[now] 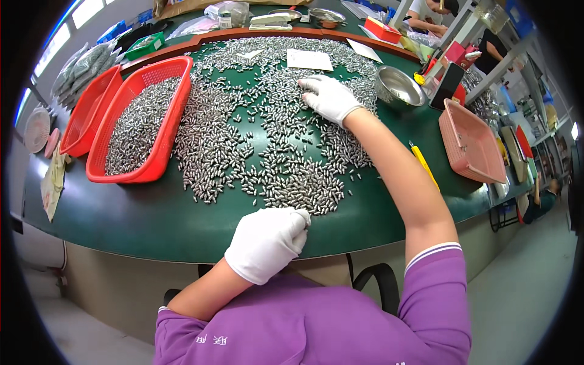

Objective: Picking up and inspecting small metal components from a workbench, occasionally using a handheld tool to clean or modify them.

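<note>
Your left hand (267, 242), in a white glove, is curled into a loose fist at the near edge of the green table (152, 219). Its fingers are pressed together and tucked under; whether they pinch one of the pieces cannot be told. Your right hand (328, 97), also gloved in white, reaches far across the table and lies palm down, fingers spread flat on the small metal pieces (274, 152), touching them without gripping any.

Those pieces are short silvery cylinders, far too many to count, strewn in a wide layer over the middle of the table from just in front of your left hand to the far rim. More of them fill the nearer of two red mesh baskets (159, 146) on your left; the second red basket (88, 112) stands just beside it, further left, tilted on its side.

Two white paper sheets (309, 59) lie at the far side, one on top of the pieces, the other near the rim. One steel bowl (398, 88) sits just to the right of your right hand. Further right, one pink basket (471, 143) rests tilted at the table's edge, and one yellow-handled tool (424, 164) lies beside your right forearm. Another person's arms show at the top right.
</note>
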Motion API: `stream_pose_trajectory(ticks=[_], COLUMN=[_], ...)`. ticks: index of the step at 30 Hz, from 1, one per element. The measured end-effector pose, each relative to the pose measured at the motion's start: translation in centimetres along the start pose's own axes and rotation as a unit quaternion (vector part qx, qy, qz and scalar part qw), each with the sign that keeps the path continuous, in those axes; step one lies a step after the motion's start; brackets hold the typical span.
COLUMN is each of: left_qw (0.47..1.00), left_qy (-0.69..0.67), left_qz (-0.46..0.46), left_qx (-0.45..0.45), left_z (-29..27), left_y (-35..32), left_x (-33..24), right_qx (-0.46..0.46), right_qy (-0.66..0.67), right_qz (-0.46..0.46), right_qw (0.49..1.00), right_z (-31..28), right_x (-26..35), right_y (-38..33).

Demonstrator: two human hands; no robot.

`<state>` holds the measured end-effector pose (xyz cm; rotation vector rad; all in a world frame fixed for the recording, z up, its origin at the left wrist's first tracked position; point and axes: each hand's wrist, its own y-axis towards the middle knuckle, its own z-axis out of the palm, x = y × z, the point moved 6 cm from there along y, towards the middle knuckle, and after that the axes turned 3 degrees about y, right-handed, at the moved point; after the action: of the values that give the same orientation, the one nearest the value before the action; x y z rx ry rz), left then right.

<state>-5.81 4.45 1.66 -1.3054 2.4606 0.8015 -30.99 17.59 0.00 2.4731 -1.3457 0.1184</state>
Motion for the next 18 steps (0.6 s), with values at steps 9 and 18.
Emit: stream_pose_trajectory(ticks=[9, 18], left_qw=[1.000, 1.000], left_qy=[-0.007, -0.005], left_qz=[-0.019, -0.011], left_qx=[-0.003, -0.004], left_z=[-0.1, 0.0], left_y=[-0.2, -0.1], left_x=[0.3, 0.4], right_qx=[0.017, 0.019], right_qy=[0.122, 0.105], right_qz=[-0.082, -0.234], right_qw=[0.989, 0.967], right_z=[0.4, -0.8], right_x=[5.2, 10.9], right_y=[-2.5, -8.2])
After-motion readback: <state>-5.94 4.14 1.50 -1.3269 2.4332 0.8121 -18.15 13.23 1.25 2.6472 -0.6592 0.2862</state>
